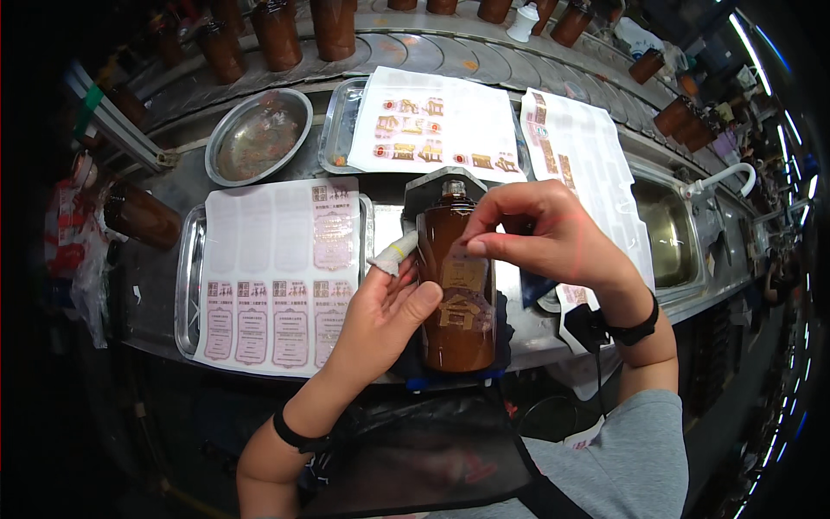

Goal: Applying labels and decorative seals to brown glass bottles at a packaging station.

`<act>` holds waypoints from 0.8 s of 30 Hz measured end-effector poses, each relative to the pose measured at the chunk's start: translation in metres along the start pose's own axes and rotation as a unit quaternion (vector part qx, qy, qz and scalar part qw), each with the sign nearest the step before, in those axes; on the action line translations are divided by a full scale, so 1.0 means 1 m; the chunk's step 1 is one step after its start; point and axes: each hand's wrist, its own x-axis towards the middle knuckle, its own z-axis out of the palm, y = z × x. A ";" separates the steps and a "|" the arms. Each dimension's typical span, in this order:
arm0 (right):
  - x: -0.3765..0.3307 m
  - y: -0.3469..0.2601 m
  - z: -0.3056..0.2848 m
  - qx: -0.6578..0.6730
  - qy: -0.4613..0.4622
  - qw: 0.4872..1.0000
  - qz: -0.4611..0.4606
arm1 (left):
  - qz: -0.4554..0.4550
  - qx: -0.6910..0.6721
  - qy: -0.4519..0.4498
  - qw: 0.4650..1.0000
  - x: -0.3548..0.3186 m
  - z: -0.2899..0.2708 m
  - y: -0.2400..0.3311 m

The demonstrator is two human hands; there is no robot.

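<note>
A glossy brown bottle (450,342) lies in a dark holder in front of me, its neck pointing away. Gold characters on a decal (461,294) run down its face. My right hand (549,238) is over the upper part of the bottle, thumb and forefinger pinched at the decal's top end; what they pinch is too small to make out. Against the bottle's left side rests my left hand (385,316), thumb and fingers apart. A pale wrap (396,253) covers one of its fingertips.
A printed decal sheet (246,259) covers a metal tray on the left. Behind are a metal bowl (259,138) and another decal sheet (484,117) on a tray. A third sheet (596,164) lies near the sink (674,233). Brown bottles (333,30) line a conveyor (415,56).
</note>
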 end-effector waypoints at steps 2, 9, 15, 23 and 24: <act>0.007 0.010 0.004 -0.030 0.004 1.000 0.005 | 0.017 0.037 0.001 0.999 0.002 0.006 -0.001; 0.015 0.025 0.011 -0.146 0.076 0.985 -0.060 | 0.061 0.077 0.007 0.995 0.004 0.018 -0.005; -0.006 0.016 0.024 -0.238 0.194 0.951 -0.040 | 0.064 0.065 0.001 0.996 0.004 0.013 -0.009; -0.043 0.027 0.035 -0.273 0.030 0.961 0.040 | 0.078 0.070 -0.008 0.994 0.010 0.009 -0.019; -0.044 0.031 0.035 -0.268 0.024 0.962 0.046 | 0.080 0.069 -0.007 0.994 0.009 0.010 -0.020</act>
